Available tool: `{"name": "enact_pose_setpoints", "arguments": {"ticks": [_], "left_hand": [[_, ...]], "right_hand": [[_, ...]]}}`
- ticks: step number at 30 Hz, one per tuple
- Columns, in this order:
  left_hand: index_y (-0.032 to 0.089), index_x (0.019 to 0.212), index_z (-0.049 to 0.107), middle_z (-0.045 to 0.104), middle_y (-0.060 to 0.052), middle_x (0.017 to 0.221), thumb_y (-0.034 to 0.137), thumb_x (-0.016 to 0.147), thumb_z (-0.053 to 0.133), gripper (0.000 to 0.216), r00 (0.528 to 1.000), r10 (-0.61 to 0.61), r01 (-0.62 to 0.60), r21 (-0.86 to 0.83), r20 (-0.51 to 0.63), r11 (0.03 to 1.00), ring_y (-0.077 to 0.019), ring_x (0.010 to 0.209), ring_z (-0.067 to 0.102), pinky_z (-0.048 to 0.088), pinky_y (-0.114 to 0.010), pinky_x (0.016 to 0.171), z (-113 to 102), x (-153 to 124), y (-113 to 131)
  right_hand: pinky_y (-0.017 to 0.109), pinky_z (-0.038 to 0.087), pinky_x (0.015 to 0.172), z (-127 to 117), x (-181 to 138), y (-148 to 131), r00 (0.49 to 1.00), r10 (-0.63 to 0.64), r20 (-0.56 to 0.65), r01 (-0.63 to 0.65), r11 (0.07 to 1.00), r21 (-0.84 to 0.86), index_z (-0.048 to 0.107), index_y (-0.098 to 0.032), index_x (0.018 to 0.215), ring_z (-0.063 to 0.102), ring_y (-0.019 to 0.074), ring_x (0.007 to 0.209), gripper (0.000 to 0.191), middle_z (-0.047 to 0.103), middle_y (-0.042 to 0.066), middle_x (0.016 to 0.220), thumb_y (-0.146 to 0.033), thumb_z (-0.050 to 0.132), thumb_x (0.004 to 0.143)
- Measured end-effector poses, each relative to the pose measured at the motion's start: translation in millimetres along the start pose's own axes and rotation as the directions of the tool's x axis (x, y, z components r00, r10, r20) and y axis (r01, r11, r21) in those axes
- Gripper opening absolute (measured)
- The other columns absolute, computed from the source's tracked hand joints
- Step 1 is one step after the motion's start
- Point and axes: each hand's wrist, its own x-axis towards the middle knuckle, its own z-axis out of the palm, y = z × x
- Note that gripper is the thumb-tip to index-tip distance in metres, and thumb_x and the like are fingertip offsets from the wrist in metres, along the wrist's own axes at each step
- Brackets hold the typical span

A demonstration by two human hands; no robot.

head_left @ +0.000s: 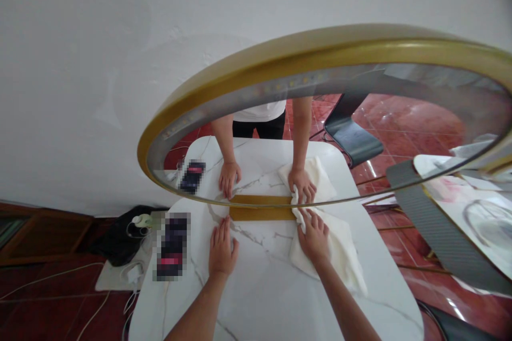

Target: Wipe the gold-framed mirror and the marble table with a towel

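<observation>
A large round mirror with a gold frame point(256, 61) stands on a white marble table point(272, 287), on a gold base point(260, 214). My left hand point(222, 248) lies flat on the tabletop just in front of the base, fingers stretched out. My right hand point(314, 234) is curled on a white cloth point(344, 250) and presses one end of it against the lower edge of the glass. The mirror reflects both hands, my forearms and my torso.
A pixelated flat object point(173, 246) lies on the table's left side. On the red tiled floor at the left lie white cables, a charger point(142, 220) and a dark bag point(120, 237). A dark chair edge point(460, 325) shows at the bottom right.
</observation>
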Motion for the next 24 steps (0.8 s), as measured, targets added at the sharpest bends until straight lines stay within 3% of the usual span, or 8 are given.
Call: {"name": "enact_pose_setpoints", "arguments": {"ticks": [5, 14, 24], "left_hand": [[0.015, 0.145, 0.011, 0.037, -0.01, 0.143, 0.016, 0.083, 0.04, 0.068, 1.0, 0.004, -0.004, -0.011, 0.005, 1.0, -0.022, 0.131, 0.033, 0.026, -0.046, 0.11, 0.0, 0.0, 0.2], [0.016, 0.145, 0.012, 0.037, -0.009, 0.143, 0.016, 0.083, 0.04, 0.068, 1.0, -0.002, 0.002, -0.012, -0.004, 1.0, -0.0217, 0.131, 0.034, 0.027, -0.046, 0.109, 1.7, -0.5, -0.1], [0.015, 0.144, 0.015, 0.039, -0.009, 0.142, 0.015, 0.081, 0.041, 0.068, 1.0, -0.024, 0.024, -0.034, 0.012, 0.999, -0.0216, 0.131, 0.033, 0.026, -0.045, 0.11, -4.0, 1.6, 2.9]], "right_hand": [[0.04, 0.029, 0.096, -0.2, 4.1, -1.6, 0.999, 0.032, 0.001, -0.032, 0.999, -0.012, 0.036, -0.026, 0.137, 0.032, 0.0235, 0.123, 0.048, 0.042, 0.007, 0.135, -0.028, 0.036, 0.089], [0.042, 0.029, 0.096, 0.0, -23.3, -16.1, 0.998, 0.066, 0.008, -0.065, 0.998, -0.016, 0.024, -0.031, 0.142, 0.033, 0.0247, 0.124, 0.055, 0.039, 0.006, 0.137, -0.029, 0.037, 0.088], [0.041, 0.029, 0.095, -2.9, 1.7, -16.0, 0.993, 0.114, 0.004, -0.114, 0.993, 0.003, 0.032, -0.026, 0.139, 0.034, 0.025, 0.121, 0.051, 0.041, 0.009, 0.134, -0.03, 0.035, 0.089]]}}
